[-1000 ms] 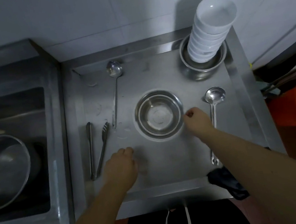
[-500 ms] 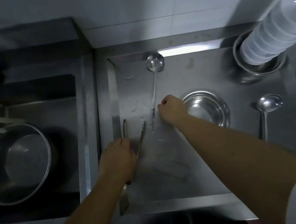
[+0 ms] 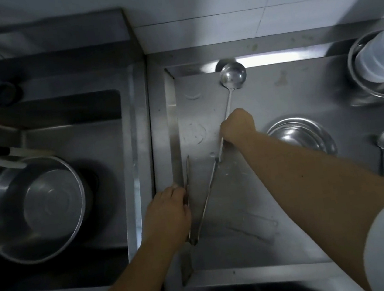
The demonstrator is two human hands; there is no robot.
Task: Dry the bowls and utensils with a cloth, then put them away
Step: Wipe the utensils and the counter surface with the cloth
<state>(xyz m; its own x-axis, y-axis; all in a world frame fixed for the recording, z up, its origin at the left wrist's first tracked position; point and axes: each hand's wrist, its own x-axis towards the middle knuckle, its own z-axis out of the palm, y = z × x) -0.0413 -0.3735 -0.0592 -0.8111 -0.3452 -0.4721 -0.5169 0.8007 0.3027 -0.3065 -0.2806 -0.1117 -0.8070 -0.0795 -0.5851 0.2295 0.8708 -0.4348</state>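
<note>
Your right hand point(image 3: 237, 124) is curling round the ladle point(image 3: 232, 76) handle at frame centre, bowl end toward the wall. Your left hand point(image 3: 168, 212) is gripping the tongs point(image 3: 206, 194) lower down, lying on the counter point(image 3: 291, 205).

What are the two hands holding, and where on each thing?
The right hand grips the ladle around the middle of its long handle. The left hand holds the tongs by the left arm, near the hinged end.
</note>
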